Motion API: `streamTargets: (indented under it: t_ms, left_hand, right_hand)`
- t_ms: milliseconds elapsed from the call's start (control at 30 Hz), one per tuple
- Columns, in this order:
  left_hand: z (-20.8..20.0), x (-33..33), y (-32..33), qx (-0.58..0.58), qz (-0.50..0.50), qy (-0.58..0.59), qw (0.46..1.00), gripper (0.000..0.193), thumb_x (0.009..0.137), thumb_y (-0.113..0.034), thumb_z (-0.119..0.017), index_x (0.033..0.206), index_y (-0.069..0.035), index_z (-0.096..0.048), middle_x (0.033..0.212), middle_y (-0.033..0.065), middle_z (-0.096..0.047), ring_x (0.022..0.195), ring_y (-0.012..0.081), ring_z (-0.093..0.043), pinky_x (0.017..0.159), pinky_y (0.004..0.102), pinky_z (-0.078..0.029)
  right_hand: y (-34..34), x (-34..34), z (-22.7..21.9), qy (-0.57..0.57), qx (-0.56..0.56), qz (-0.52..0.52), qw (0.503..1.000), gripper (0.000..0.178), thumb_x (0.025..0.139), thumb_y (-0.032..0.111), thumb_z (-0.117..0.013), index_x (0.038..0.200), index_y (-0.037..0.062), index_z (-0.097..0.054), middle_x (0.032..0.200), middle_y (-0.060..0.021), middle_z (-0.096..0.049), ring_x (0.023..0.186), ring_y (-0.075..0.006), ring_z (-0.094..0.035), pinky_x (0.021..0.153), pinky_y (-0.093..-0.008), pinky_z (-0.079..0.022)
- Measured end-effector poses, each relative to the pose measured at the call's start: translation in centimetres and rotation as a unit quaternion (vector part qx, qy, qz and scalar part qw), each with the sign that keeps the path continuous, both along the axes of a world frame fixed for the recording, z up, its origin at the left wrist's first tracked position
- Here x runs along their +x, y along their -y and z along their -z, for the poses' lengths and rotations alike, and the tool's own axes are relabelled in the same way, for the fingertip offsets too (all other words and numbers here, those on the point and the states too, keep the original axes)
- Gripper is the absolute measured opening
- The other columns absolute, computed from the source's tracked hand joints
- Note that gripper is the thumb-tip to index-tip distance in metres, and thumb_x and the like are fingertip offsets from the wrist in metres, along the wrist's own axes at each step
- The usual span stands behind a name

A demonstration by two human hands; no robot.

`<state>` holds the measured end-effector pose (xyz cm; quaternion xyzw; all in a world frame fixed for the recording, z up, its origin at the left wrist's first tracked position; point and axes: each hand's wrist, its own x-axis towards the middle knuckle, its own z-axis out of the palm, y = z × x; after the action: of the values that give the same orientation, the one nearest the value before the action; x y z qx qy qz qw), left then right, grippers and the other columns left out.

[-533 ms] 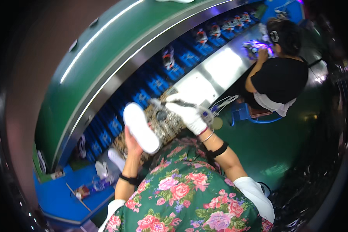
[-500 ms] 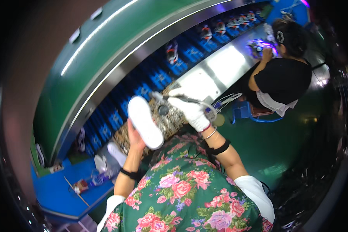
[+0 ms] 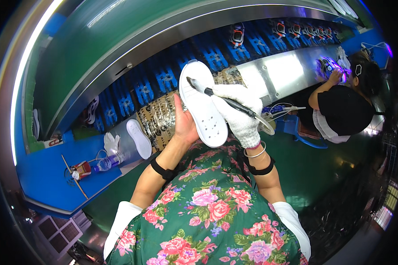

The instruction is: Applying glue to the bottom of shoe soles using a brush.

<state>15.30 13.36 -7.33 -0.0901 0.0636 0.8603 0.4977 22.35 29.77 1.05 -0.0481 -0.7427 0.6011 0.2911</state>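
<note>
My bare left hand [image 3: 185, 125] grips a white shoe sole [image 3: 204, 106] by its left side and holds it up in front of me. Small dark holes dot the sole's near end, and short lines cross its far part. A white knitted glove covers my right hand [image 3: 239, 110], which is closed around a brush [image 3: 202, 86] with a black handle. The brush's dark tip lies over the far part of the sole and seems to touch it. From the handle's rear end a pale tube [image 3: 266, 124] runs off.
A second white sole [image 3: 138, 139] lies to the left, beside a taped cardboard surface [image 3: 157, 115]. A blue table [image 3: 44, 176] holds a plastic bottle [image 3: 105, 164] and a stick. Shoes ride a blue-slatted conveyor [image 3: 166, 78] ahead. At right a seated co-worker [image 3: 342, 104] handles a shoe.
The sole has risen and moved right relative to my body. The brush has come from beside the sole to over its far part. The whole view has shifted and turned.
</note>
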Motion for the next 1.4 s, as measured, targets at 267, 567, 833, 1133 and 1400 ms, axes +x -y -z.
streamTargets:
  t_ms: [267, 567, 833, 1133, 1400]
  left_hand:
    - [-3.7, 0.9, -1.6, -0.218, -0.075, -0.137, 0.963, 0.100, 0.091, -0.084, -0.020, 0.155, -0.008, -0.033, 0.151, 0.0120, -0.046, 0.138, 0.0297, -0.046, 0.116, 0.0455, -0.035]
    - [-3.1, 1.3, -1.1, -0.306, -0.052, -0.206, 0.928, 0.100, 0.090, -0.085, -0.018, 0.152, -0.009, -0.035, 0.146, 0.0141, -0.049, 0.131, 0.0289, -0.052, 0.109, 0.0440, -0.045]
    - [-3.2, 1.0, -1.6, -0.241, -0.019, -0.197, 0.950, 0.100, 0.090, -0.085, -0.018, 0.154, -0.010, -0.033, 0.148, 0.0130, -0.049, 0.133, 0.0299, -0.050, 0.112, 0.0461, -0.041]
    - [-3.1, -0.5, -0.6, -0.242, -0.026, -0.217, 0.945, 0.093, 0.094, -0.080, -0.022, 0.153, -0.009, -0.034, 0.146, 0.0130, -0.050, 0.132, 0.0294, -0.052, 0.111, 0.0453, -0.043]
    - [-2.6, -2.1, 0.7, -0.225, -0.044, -0.215, 0.949, 0.094, 0.093, -0.081, -0.022, 0.152, -0.009, -0.036, 0.143, 0.0135, -0.052, 0.130, 0.0286, -0.054, 0.110, 0.0453, -0.044]
  right_hand:
    - [0.4, -2.2, -0.7, -0.076, 0.168, 0.028, 0.982, 0.025, 0.078, -0.003, -0.075, 0.103, -0.0008, -0.075, 0.099, -0.0144, -0.074, 0.090, -0.0269, -0.072, 0.084, -0.0355, -0.056]
    - [3.3, -0.2, -0.5, -0.075, 0.204, -0.058, 0.974, 0.031, 0.077, 0.004, -0.078, 0.108, 0.0057, -0.076, 0.101, -0.0109, -0.074, 0.094, -0.0292, -0.070, 0.086, -0.0391, -0.054]
    - [1.8, 0.1, 1.5, -0.053, 0.287, -0.018, 0.956, 0.032, 0.077, 0.001, -0.077, 0.108, 0.0039, -0.075, 0.107, -0.0138, -0.074, 0.096, -0.0304, -0.071, 0.085, -0.0385, -0.056]
    - [1.0, -0.5, 0.6, -0.087, 0.251, -0.022, 0.964, 0.028, 0.076, 0.001, -0.076, 0.104, 0.0053, -0.076, 0.102, -0.0131, -0.074, 0.093, -0.0294, -0.071, 0.084, -0.0367, -0.055]
    - [0.7, -0.9, -0.1, -0.107, 0.177, -0.052, 0.977, 0.024, 0.079, 0.005, -0.077, 0.103, 0.0041, -0.076, 0.103, -0.0124, -0.074, 0.094, -0.0286, -0.071, 0.085, -0.0382, -0.056]
